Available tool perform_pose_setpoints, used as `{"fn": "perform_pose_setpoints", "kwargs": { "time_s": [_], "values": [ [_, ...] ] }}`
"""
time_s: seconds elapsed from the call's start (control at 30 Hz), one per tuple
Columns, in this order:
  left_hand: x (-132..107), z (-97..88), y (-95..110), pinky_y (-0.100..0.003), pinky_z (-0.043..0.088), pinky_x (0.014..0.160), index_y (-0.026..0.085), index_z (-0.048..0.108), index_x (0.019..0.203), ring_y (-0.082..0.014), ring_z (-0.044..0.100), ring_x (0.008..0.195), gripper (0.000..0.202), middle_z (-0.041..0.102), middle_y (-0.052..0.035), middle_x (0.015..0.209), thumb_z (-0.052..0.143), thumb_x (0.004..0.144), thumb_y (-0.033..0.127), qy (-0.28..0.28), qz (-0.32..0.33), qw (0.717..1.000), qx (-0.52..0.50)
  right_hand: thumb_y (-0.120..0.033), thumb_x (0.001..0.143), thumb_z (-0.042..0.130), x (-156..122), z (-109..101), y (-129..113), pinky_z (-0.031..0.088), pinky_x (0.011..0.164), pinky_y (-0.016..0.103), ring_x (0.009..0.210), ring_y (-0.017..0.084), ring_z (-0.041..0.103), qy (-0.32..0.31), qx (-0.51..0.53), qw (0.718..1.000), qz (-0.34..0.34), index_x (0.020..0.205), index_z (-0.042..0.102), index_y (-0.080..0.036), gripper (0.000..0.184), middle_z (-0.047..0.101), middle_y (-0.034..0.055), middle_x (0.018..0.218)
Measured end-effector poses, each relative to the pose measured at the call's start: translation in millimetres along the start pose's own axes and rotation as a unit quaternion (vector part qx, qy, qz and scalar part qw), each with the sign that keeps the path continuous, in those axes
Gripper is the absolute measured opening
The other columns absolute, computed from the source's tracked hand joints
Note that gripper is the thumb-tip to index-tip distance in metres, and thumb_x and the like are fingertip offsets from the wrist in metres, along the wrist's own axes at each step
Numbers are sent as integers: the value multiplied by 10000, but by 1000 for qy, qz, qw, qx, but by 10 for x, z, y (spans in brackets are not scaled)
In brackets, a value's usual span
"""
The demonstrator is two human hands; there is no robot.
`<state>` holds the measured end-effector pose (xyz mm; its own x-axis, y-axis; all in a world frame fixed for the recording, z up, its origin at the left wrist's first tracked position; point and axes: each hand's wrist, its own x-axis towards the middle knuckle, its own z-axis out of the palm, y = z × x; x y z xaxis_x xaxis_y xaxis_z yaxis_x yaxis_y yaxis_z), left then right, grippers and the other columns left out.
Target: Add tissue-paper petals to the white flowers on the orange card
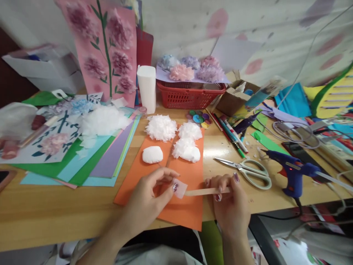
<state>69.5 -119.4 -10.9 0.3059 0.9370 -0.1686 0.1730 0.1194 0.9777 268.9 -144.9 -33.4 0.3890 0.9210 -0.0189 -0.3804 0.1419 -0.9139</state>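
Observation:
My left hand (157, 197) pinches a small white square of tissue paper (181, 188) between thumb and fingers. My right hand (230, 197) is closed round a flat wooden stick (202, 191), whose tip meets the edge of the square. Both hands are above an orange sheet (182, 213). On its upper part lie a bare white padded oval (152, 154), a large ruffled white flower (161, 127) and a smaller ruffled one (190, 131). Another oval (192, 154) is partly covered with ruffles on its left side.
White scissors (255, 172) and a blue glue gun (293, 171) with its cable lie to the right. Pens (233, 136) and bottle caps (199, 117) are farther back. Coloured paper (110, 158) and a heap of white tissue pieces (103, 119) spread left. A red basket (187, 96) stands behind.

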Motion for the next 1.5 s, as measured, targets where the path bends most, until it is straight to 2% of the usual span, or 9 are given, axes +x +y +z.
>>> {"fn": "perform_pose_setpoints", "kwargs": {
  "time_s": [0.23,0.37,0.57,0.67,0.73,0.93,1.17,1.33,1.5],
  "values": [
    [-21,9,-20,-280,583,794,261,638,1133,-176,741,842,278,800,-5,918,621,858,294,-31,-46,998,-11,-487,972,575,-24,6,-8,493,659,319,524,154,432,-15,4,1000,-4,588,576,-240,456,395,-43,469],
    [-30,-13,-30,-291,571,768,278,629,1186,-202,741,879,307,805,-11,956,612,891,359,-42,-57,997,2,-474,978,570,-15,6,-15,481,620,301,512,149,415,-10,15,1000,-3,580,584,-239,463,388,-40,451],
    [-47,-49,72,-319,525,975,258,601,1240,-213,734,1047,314,800,-40,1069,562,968,409,-85,-97,991,-37,-473,989,574,-2,13,-7,476,619,311,515,142,418,8,13,1000,-12,589,577,-227,470,393,-45,479],
    [-57,-44,122,-321,514,986,251,595,1244,-221,727,1061,357,795,-43,1065,613,948,448,-91,-115,988,-57,-470,992,576,-1,18,-8,472,617,307,512,137,410,13,15,1000,-11,588,581,-224,473,393,-45,478],
    [-59,-37,115,-323,508,995,260,588,1254,-218,722,1066,357,793,-35,1076,641,931,404,-84,-118,988,-59,-472,989,580,1,17,-12,471,620,303,507,134,398,13,17,1000,-9,584,585,-223,476,400,-44,472],
    [-70,-34,10,-338,524,989,259,548,1314,-207,719,1064,355,787,-52,1096,571,966,326,-95,-107,985,-97,-454,983,587,7,-1,-25,442,605,272,502,120,385,67,32,996,-45,570,583,-212,479,415,-40,488],
    [-49,-19,-8,-313,517,1002,258,536,1281,-173,707,1019,289,756,-33,1064,531,1000,322,-105,-93,985,-105,-446,1013,534,-13,1,-12,470,620,271,501,128,380,7,42,999,-33,594,598,-219,481,403,-41,468],
    [-43,-11,13,-337,526,969,248,526,1279,-196,724,975,284,728,-29,965,484,1022,361,-134,-100,983,-82,-439,1032,499,-26,5,-4,470,625,276,513,136,387,-7,26,999,-42,613,607,-223,484,413,-38,475],
    [-58,-25,26,-343,507,994,263,523,1286,-191,719,1012,270,732,-25,964,419,1043,313,-160,-96,978,-87,-440,1030,503,-35,14,-8,465,608,285,524,145,401,-11,21,999,-40,605,609,-229,485,418,-36,472]
  ]
}}
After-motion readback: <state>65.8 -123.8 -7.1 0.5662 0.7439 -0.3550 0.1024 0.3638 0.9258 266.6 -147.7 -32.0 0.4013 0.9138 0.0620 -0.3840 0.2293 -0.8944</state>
